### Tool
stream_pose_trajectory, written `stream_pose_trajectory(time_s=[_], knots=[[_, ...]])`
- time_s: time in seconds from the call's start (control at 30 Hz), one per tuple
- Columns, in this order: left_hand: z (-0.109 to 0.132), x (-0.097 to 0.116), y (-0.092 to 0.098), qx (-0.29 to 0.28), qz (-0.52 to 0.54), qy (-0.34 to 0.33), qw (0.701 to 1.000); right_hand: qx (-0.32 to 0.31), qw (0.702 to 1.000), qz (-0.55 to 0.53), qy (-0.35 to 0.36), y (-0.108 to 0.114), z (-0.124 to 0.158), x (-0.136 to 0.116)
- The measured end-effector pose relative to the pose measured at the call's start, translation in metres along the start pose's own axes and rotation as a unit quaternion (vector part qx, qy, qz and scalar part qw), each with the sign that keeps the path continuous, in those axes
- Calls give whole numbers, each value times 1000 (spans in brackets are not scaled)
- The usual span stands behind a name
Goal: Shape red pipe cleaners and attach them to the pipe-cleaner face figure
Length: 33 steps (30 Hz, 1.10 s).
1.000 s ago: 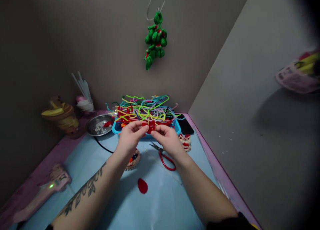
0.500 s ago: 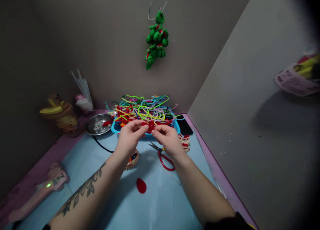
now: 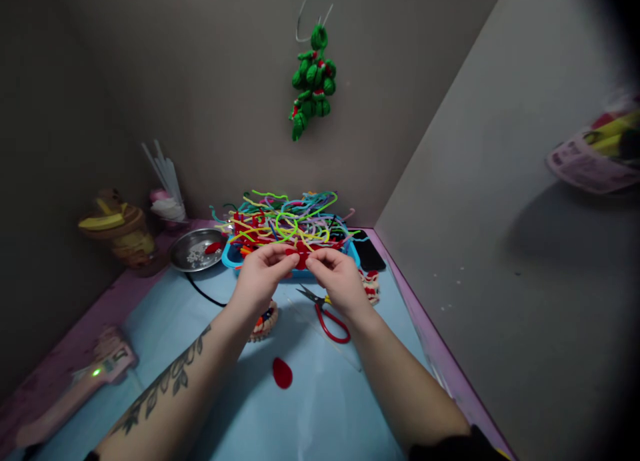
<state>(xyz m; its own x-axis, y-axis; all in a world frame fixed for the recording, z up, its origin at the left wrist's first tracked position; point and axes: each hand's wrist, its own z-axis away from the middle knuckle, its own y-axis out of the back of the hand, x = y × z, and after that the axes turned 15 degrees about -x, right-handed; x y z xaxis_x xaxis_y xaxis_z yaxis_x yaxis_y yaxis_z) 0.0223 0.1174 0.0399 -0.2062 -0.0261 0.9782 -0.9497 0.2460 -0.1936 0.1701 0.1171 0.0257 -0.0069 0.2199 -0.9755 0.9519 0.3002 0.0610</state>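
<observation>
Between my two hands is a small red piece (image 3: 302,257), its exact kind partly hidden by fingers. My left hand (image 3: 260,277) pinches its left side with thumb and fingertips, and my right hand (image 3: 340,281) pinches its right side. Both are raised in front of a blue basket (image 3: 231,255) heaped with colourful pipe cleaners (image 3: 287,224). Under my right hand lie scissors (image 3: 331,321) with red handles, blades partly spread. A beige round piece with coloured spots (image 3: 265,321) sits beneath my left wrist. Nearer to me, a red teardrop-shaped piece (image 3: 283,373) lies flat on the blue mat (image 3: 320,407).
At left are a pink glue gun (image 3: 100,374) with a green light, a metal bowl (image 3: 195,249) holding small white bits, and a brown-yellow cup (image 3: 127,231). A phone (image 3: 371,253) lies right of the basket. A green ornament (image 3: 314,81) hangs on the back wall.
The fingertips of both hands have shifted slightly on the red piece. Everything on the mat stays in place.
</observation>
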Motion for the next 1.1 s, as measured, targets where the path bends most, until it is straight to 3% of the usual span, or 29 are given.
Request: stream_pose_trajectory(time_s=[0.4,0.8,1.1], knots=[[1,-1,1,-29,-9,8,1000,-13,999,28,7,1,0,-1],[6,12,6,-40,-257,-17,965,-31,994,104,20,1,1,2],[2,20,31,-181,-165,2,970,-101,993,49,-19,4,3,-7]])
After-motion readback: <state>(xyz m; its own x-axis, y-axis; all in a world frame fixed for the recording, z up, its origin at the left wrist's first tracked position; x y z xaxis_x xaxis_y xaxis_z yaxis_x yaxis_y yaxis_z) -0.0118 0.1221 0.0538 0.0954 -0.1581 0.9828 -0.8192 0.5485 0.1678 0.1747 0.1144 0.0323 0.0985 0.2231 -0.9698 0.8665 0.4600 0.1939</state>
